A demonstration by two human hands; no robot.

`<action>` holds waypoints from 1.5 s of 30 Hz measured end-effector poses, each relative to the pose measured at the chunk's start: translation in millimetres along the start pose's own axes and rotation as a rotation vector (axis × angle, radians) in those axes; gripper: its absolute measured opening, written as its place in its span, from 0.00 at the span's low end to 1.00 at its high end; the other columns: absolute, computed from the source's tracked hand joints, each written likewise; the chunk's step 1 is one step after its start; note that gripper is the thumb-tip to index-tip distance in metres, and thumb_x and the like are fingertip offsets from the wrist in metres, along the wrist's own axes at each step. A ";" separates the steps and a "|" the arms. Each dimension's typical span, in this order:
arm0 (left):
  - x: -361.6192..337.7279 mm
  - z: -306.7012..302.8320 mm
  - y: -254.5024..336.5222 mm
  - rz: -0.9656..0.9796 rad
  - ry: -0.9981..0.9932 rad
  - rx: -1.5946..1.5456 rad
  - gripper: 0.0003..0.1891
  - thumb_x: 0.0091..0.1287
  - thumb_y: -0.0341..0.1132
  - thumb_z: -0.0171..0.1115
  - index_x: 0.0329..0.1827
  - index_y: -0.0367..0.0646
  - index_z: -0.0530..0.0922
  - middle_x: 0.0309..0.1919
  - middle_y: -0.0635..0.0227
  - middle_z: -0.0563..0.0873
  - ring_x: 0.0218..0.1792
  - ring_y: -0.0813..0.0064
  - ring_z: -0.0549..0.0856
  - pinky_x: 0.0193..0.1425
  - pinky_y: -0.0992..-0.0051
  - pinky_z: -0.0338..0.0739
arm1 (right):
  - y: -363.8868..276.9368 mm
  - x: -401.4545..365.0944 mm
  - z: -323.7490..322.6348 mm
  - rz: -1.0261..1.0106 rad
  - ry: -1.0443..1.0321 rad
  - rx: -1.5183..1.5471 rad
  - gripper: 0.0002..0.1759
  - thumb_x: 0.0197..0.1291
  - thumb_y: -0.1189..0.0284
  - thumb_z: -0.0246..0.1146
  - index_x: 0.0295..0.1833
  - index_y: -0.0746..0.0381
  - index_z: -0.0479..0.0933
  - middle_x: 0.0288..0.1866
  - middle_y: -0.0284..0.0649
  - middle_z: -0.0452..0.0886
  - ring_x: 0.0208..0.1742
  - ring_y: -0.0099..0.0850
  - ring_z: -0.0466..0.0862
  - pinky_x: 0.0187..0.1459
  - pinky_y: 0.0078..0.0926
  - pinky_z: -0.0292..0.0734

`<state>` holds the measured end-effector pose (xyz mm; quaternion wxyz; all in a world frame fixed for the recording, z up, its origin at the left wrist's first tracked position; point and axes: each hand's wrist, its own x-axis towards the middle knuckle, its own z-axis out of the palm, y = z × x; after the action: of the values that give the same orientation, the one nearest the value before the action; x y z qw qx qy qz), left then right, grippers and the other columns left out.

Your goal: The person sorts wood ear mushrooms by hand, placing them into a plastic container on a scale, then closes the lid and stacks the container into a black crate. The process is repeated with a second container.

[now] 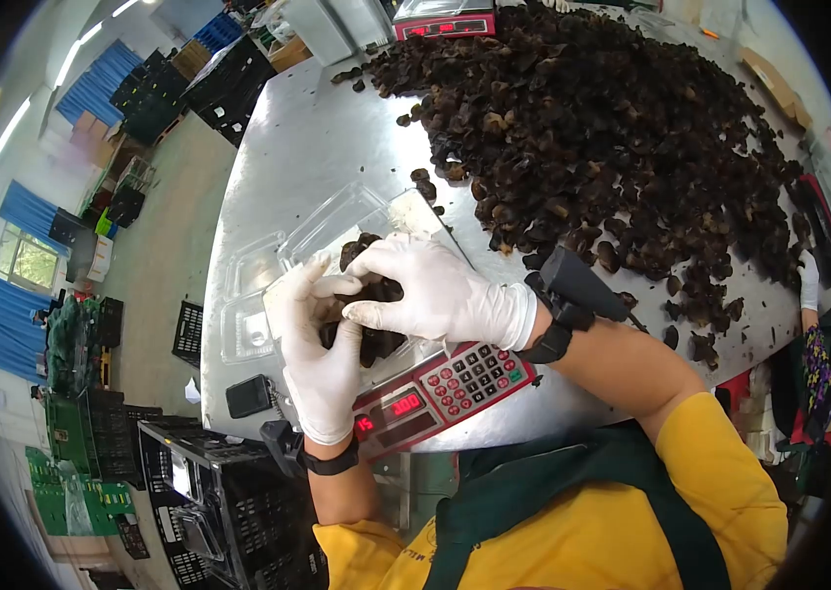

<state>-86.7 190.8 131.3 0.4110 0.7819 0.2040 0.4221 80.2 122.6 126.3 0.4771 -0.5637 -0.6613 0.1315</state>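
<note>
My white-gloved left hand (322,344) curls its fingers along the left side of a small heap of dark wood ear mushrooms (376,346). From the right, my gloved right hand (430,290) closes thumb and fingers over the same heap. Under them is a clear plastic clamshell box, mostly hidden, on a red digital scale (459,385) with lit digits. The box's clear lid (342,221) seems to lie open behind my hands. Another clear plastic box (250,329) is at the left, partly behind my left hand.
A large pile of wood ear mushrooms (592,128) covers the metal table's (278,147) far right. A small black device (249,396) lies at the left edge. Another red scale (445,22) stands at the back. A co-worker's gloved hand (808,280) is at right. Black crates (229,501) stand lower left.
</note>
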 end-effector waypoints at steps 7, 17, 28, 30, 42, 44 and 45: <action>-0.3 5.2 13.5 0.029 -0.061 0.077 0.43 0.64 0.14 0.60 0.83 0.41 0.56 0.62 0.59 0.79 0.43 0.81 0.81 0.52 0.79 0.79 | 10.3 1.6 -5.4 0.274 -0.001 0.694 0.11 0.70 0.73 0.67 0.54 0.66 0.84 0.43 0.34 0.88 0.46 0.19 0.83 0.51 0.22 0.79; -3.7 -8.7 -14.0 0.134 -0.032 0.465 0.19 0.68 0.15 0.57 0.61 0.36 0.79 0.56 0.61 0.84 0.52 0.70 0.84 0.61 0.71 0.77 | 31.6 -69.9 -73.2 0.458 0.240 0.481 0.06 0.67 0.74 0.67 0.44 0.66 0.83 0.39 0.34 0.85 0.41 0.18 0.82 0.44 0.20 0.78; -15.3 -4.3 -11.1 -0.065 -0.114 0.487 0.29 0.83 0.47 0.46 0.78 0.36 0.62 0.73 0.51 0.70 0.73 0.56 0.70 0.79 0.60 0.59 | 23.5 -48.9 -30.0 -0.064 0.055 -0.350 0.10 0.57 0.67 0.70 0.42 0.60 0.82 0.34 0.41 0.82 0.40 0.42 0.83 0.47 0.40 0.77; -17.6 -10.2 -21.3 -0.034 -0.030 0.296 0.31 0.83 0.51 0.44 0.80 0.40 0.61 0.75 0.52 0.69 0.76 0.54 0.69 0.76 0.57 0.65 | 20.3 -38.5 -32.8 0.008 -0.037 -0.368 0.11 0.57 0.64 0.69 0.38 0.61 0.81 0.34 0.42 0.84 0.42 0.43 0.84 0.47 0.42 0.78; -27.8 -42.3 -22.5 -0.162 0.213 0.028 0.33 0.83 0.57 0.41 0.79 0.38 0.62 0.72 0.53 0.72 0.73 0.59 0.72 0.77 0.58 0.64 | -3.1 -52.9 -66.6 0.324 -0.045 0.018 0.11 0.62 0.64 0.66 0.35 0.62 0.81 0.32 0.46 0.83 0.32 0.43 0.84 0.38 0.37 0.79; -29.7 -50.6 -19.5 -0.187 0.247 -0.003 0.30 0.83 0.51 0.44 0.78 0.37 0.64 0.71 0.53 0.74 0.72 0.59 0.73 0.76 0.59 0.65 | -6.2 -85.5 -94.1 0.416 0.016 -0.039 0.11 0.62 0.66 0.68 0.38 0.63 0.81 0.33 0.42 0.83 0.32 0.31 0.83 0.36 0.30 0.77; -30.1 -54.6 -17.4 -0.185 0.234 0.050 0.28 0.83 0.47 0.46 0.77 0.36 0.64 0.70 0.53 0.75 0.71 0.60 0.73 0.76 0.60 0.66 | -4.8 -109.0 -110.0 0.463 0.035 -0.095 0.11 0.63 0.66 0.67 0.41 0.65 0.81 0.34 0.40 0.83 0.35 0.26 0.82 0.38 0.29 0.77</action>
<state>-148.3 206.5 119.0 0.4019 0.7151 0.3320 0.4657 153.0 -14.0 133.3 0.4185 -0.7242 -0.5116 0.1965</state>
